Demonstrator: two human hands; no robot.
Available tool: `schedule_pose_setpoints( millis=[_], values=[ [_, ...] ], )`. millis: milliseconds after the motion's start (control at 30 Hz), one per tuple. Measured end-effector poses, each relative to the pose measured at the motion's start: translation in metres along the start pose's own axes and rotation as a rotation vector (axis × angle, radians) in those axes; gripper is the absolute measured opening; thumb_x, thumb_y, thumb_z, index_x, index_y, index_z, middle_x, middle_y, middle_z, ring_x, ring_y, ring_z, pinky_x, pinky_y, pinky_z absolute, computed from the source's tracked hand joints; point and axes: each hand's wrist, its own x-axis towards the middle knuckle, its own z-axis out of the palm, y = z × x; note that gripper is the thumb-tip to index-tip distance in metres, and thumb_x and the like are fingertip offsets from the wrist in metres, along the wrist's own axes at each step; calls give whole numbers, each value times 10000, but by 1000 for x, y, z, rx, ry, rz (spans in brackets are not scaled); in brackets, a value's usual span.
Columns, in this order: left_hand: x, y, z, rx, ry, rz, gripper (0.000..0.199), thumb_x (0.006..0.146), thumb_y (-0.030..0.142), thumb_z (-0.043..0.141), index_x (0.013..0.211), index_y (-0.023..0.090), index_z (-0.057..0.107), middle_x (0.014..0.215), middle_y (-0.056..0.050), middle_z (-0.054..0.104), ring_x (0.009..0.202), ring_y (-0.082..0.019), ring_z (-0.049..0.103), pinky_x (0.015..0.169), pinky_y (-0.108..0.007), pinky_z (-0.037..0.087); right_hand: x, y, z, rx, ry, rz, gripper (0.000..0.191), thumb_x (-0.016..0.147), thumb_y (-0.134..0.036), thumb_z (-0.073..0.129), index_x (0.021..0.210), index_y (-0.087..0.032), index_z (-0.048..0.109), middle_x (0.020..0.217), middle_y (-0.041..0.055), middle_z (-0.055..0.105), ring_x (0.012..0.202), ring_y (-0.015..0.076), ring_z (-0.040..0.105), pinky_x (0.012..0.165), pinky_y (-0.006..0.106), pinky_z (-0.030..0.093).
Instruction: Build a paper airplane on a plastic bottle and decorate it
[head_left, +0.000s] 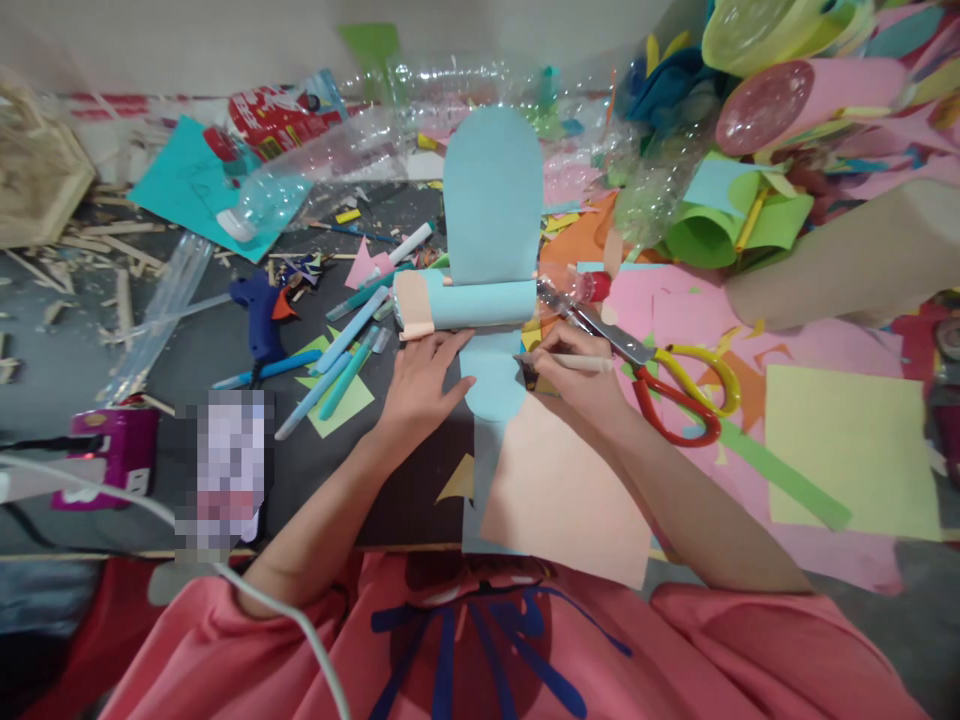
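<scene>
One pen (pixel 594 362) sits in the right hand (pixel 576 386), tip at the blue paper (pixel 493 190) on the bench (pixel 409 495). The left hand (pixel 421 385) lies palm-down, fingers spread — thumb at the paper's edge — by the blue roll (pixel 484 303) that crosses it. Scissors (pixel 625 343) lie beside the right hand.

Pink shirt (pixel 469 660), loose sleeves (pixel 772 640) (blue print (pixel 491 660))

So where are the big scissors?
In the head view, the scissors lie right of centre, handles to the right of the right hand, blades pointing toward the right end of the blue tube.
</scene>
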Motion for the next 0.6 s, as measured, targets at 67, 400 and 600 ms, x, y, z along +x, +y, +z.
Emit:
schedule_pose_setpoints(
  millis=[67,400,600],
  values=[
    [-5,2,2,-12,58,20,497,879,356,552,1350,201,550,1193,-117,611,1140,-293,543,943,-434,434,0,1,-1,22,7,-7,181,724,-188,590,580,-226,488,547,-37,522,522,120,450,531,289,345],
    [52,-18,-100,-287,1023,351,232,991,148,465,859,150,656,672,64,568,596,-40,517,620,-201,429,-1,4,-2,211,19,-93,276,830,-419,618,637,-222,598,567,-32,585,529,118,549,530,268,436],
    [175,-74,-164,107,562,-142,259,934,62,434,980,-68,653,1035,-105,728,1025,-160,658,945,-321,470,-3,5,-2,184,-84,-138,538,813,-727,527,636,-237,661,611,21,656,560,164,596,517,311,456]
  ],
)
